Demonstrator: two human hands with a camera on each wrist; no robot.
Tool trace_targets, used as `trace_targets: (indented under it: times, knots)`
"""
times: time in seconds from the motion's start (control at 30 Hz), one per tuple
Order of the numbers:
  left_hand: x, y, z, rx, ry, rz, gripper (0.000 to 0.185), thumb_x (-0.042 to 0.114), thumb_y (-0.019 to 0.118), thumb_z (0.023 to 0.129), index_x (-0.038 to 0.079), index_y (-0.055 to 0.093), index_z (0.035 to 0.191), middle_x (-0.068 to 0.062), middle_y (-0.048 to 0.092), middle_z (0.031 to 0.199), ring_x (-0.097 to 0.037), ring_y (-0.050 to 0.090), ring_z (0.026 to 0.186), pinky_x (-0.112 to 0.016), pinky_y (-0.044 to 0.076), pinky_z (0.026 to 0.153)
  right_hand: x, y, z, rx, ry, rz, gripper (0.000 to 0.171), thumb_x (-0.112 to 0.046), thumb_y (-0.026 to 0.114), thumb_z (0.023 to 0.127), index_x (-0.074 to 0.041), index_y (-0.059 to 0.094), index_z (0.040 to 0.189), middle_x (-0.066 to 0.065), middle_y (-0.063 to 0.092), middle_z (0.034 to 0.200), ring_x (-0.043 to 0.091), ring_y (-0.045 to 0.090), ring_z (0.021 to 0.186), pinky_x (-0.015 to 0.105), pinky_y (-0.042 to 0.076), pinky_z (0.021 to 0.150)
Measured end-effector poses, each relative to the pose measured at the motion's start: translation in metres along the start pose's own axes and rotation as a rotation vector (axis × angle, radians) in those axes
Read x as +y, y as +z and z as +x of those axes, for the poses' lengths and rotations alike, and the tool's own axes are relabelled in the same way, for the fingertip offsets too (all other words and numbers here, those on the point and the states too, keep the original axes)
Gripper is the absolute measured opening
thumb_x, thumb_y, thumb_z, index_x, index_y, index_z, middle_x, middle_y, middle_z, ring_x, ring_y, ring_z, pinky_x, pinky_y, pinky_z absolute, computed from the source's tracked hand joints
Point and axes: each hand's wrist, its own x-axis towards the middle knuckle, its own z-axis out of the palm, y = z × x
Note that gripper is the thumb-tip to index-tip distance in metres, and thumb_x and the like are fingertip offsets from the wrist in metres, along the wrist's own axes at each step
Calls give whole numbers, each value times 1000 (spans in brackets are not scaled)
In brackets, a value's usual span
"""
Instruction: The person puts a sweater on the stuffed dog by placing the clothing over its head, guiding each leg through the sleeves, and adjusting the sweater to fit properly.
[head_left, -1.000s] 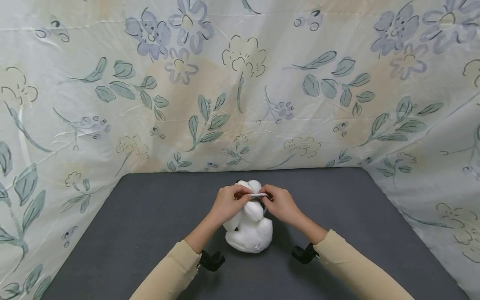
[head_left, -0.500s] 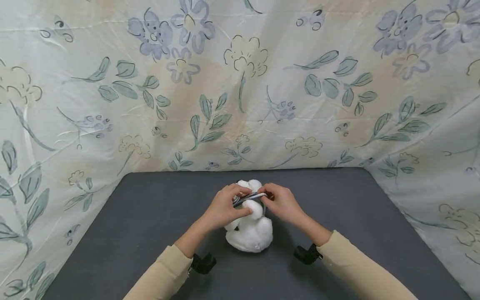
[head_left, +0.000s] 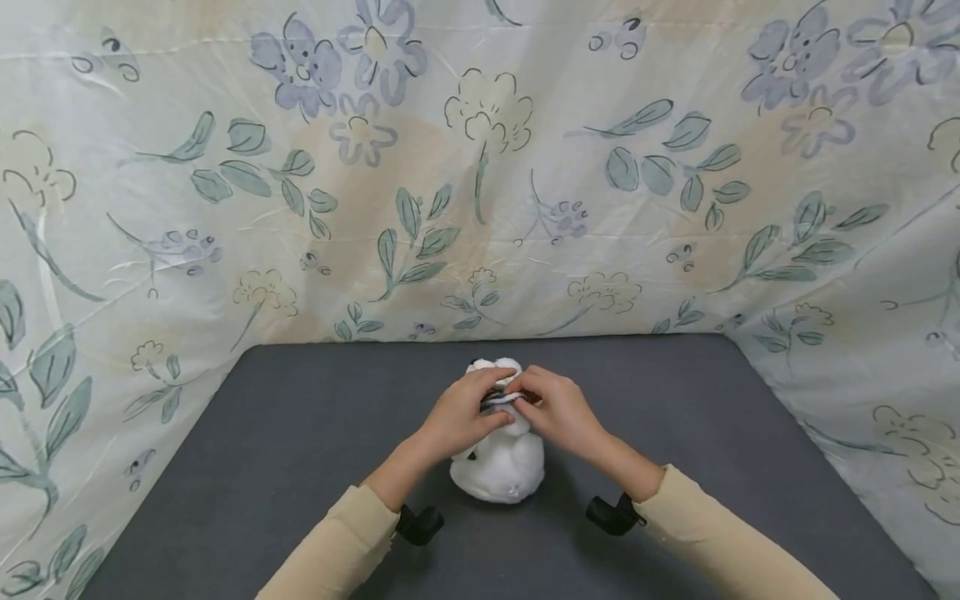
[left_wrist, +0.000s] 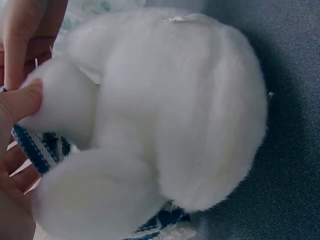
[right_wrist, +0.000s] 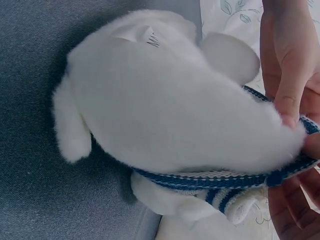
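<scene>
A white plush toy [head_left: 498, 463] sits near the middle of the dark grey bench [head_left: 262, 467], a little toward its far edge, where the flowered cloth [head_left: 480, 167] hangs. Both hands meet at the top of the toy: the left hand [head_left: 457, 417] has its grip narrow, thumb pressed into the white fur and fingers at a blue-and-white knitted band [right_wrist: 220, 179]. The right hand [head_left: 558, 410] pinches that same band, which runs across the toy's body.
</scene>
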Motion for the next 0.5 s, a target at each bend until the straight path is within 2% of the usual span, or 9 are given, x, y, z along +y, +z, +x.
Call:
trace_targets:
  times: [0.17,0.33,0.5]
  knots:
    - [0,2,3,-45,28,1,51,23,67,85,17,49,132,2,54,129,-12,53,114,-30,47,87,-2,1,-3,31,-76,-46,13,-5,69,81,-17,68,84,-5,58,84,6,54,70,21,48,61]
    - [-3,4,7,-57,72,21,47,24,66,86,15,51,130,0,57,122,-12,56,105,-29,48,82,-5,1,-5,49,-120,-111,15,-4,71,78,-18,68,83,-6,59,84,6,51,71,21,45,60]
    - [-5,5,9,-84,36,1,34,25,67,85,15,59,117,3,61,110,-10,58,95,-25,48,78,-4,0,-8,49,-117,-114,16,-3,71,78,-18,69,83,-7,57,82,6,51,70,21,45,59]
